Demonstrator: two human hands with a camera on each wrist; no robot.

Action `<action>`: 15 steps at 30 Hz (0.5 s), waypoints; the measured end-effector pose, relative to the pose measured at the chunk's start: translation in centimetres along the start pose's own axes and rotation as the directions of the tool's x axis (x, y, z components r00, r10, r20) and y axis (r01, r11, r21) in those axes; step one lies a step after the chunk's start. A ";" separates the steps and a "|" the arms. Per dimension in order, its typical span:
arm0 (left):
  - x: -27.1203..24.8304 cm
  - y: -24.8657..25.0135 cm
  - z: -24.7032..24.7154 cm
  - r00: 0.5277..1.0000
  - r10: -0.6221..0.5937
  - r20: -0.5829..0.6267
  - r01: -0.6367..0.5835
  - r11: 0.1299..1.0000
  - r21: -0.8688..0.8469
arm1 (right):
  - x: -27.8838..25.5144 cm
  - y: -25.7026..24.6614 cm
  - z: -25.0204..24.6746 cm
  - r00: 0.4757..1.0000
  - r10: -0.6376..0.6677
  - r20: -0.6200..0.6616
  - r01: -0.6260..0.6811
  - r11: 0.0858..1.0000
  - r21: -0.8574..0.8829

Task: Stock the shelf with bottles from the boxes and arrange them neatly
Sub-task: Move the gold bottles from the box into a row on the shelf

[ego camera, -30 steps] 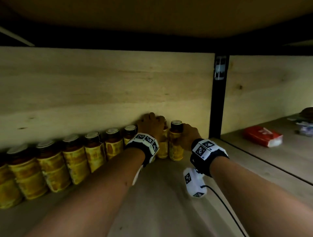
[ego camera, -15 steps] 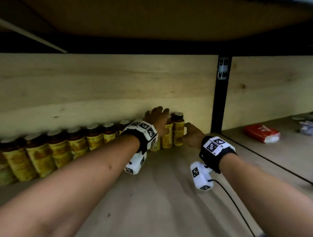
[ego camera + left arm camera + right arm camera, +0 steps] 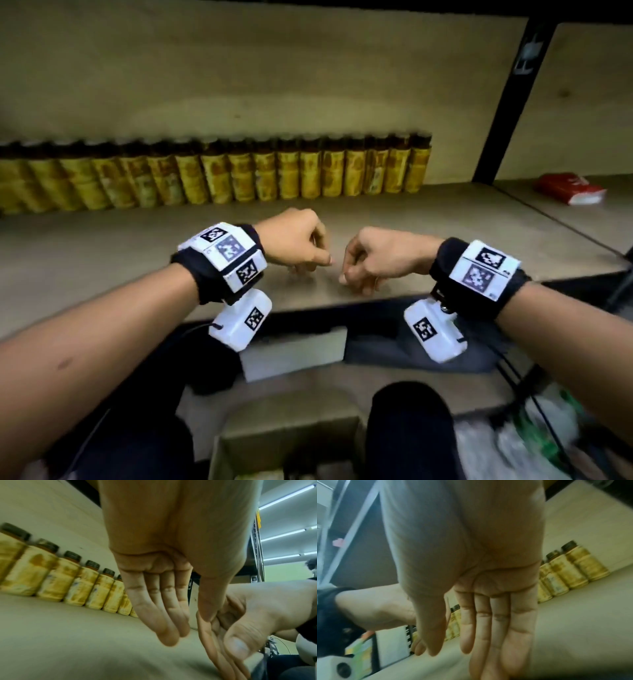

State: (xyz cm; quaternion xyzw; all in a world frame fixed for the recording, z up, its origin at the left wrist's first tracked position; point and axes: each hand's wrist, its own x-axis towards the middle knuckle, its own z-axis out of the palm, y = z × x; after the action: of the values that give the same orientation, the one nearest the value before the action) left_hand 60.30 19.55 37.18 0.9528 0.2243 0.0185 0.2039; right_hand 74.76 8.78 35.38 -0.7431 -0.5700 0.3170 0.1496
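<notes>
A long row of brown bottles with yellow labels stands upright along the back wall of the wooden shelf; the same bottles show in both wrist views. My left hand and right hand hang side by side over the shelf's front edge, well short of the row. Both hold nothing. The wrist views show the left hand and the right hand with fingers straight and relaxed, pointing down at the shelf board.
A black upright post ends the bay on the right; beyond it lies a red packet. Below the shelf sit a white box, an open cardboard box between my knees, and plastic-wrapped goods.
Both hands let go of the last bottles at the row's right end and drew back to the shelf's front edge. The head view pulled back, showing the whole row.
</notes>
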 end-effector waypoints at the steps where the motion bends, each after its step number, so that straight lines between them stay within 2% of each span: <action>1: -1.8 -0.6 0.8 1.000 -0.008 0.026 0.009 1.000 -0.015 | -0.6 -0.6 1.7 0.998 -0.006 0.057 0.006 1.000 -0.010; 5: -8.2 -3.2 5.3 0.978 -0.060 0.201 0.125 0.935 -0.332 | -1.6 -1.0 8.0 0.978 -0.015 0.208 0.040 0.992 -0.118; 8: -10.7 -5.9 10.6 0.960 -0.118 0.255 0.224 0.870 -0.439 | -0.5 0.2 13.2 0.968 0.000 0.251 0.064 0.967 -0.248; 10: -11.3 -7.9 14.9 0.933 -0.191 0.305 0.326 0.809 -0.490 | 1.0 1.9 16.8 0.959 0.050 0.279 0.027 0.964 -0.265; 13: -11.4 -10.8 22.1 0.871 -0.326 0.369 0.488 0.670 -0.559 | 3.4 5.2 22.0 0.944 0.161 0.289 -0.097 0.970 -0.224; 15: -11.6 -12.3 27.2 0.800 -0.433 0.414 0.597 0.510 -0.619 | 5.1 7.9 25.5 0.918 0.250 0.307 -0.209 0.965 -0.158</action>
State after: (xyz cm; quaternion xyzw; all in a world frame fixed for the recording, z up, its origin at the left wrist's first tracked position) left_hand 48.15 14.21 8.05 0.6766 0.4495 -0.0549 0.5806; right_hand 65.06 7.64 9.98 -0.7503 -0.5139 0.4149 -0.0302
